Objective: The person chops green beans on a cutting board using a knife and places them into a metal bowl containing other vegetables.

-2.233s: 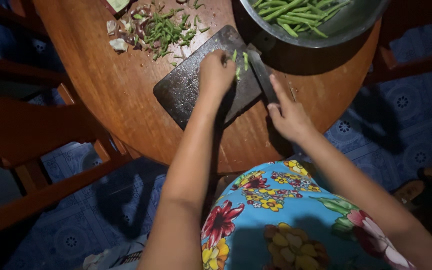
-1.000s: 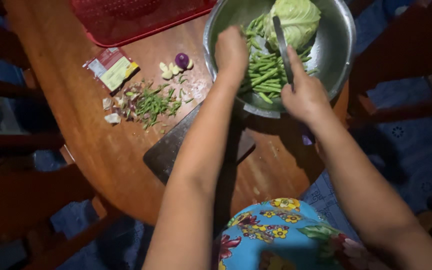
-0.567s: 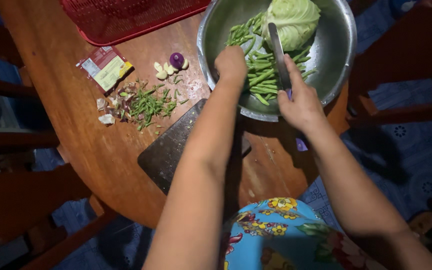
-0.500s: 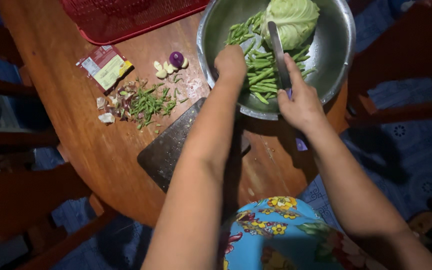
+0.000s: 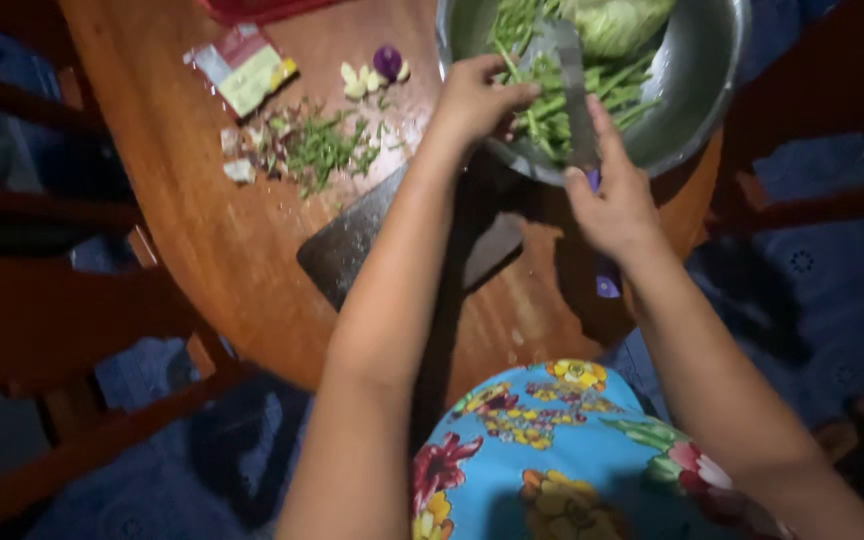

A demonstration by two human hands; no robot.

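The wooden worktop (image 5: 232, 260) fills the upper half of the view, its curved edge running from 9 o'clock round to 4 o'clock. At 1 o'clock sits the metal bowl (image 5: 702, 90), holding a pale cabbage (image 5: 617, 20) at its far side and a pile of green beans (image 5: 552, 95) nearer you.

A dark cutting board (image 5: 352, 250) lies near the centre of the worktop, just below the bowl and partly covered by your left forearm.

Your left hand (image 5: 477, 95) reaches over the bowl's near rim at 12 o'clock — fingers curled down onto the green beans, touching them; whether it grips any cannot be told.

Your right hand (image 5: 612, 205) is at 1 o'clock, closed around a knife (image 5: 572, 85) whose blade points away from you into the bowl, lying over the beans beside the left hand.

At 11 o'clock, a scatter of green trimmings (image 5: 317, 150) lies on the bare wood — beside it a flat packet (image 5: 247, 70), a few pale garlic cloves (image 5: 357, 80) and one small purple shallot (image 5: 387, 60).
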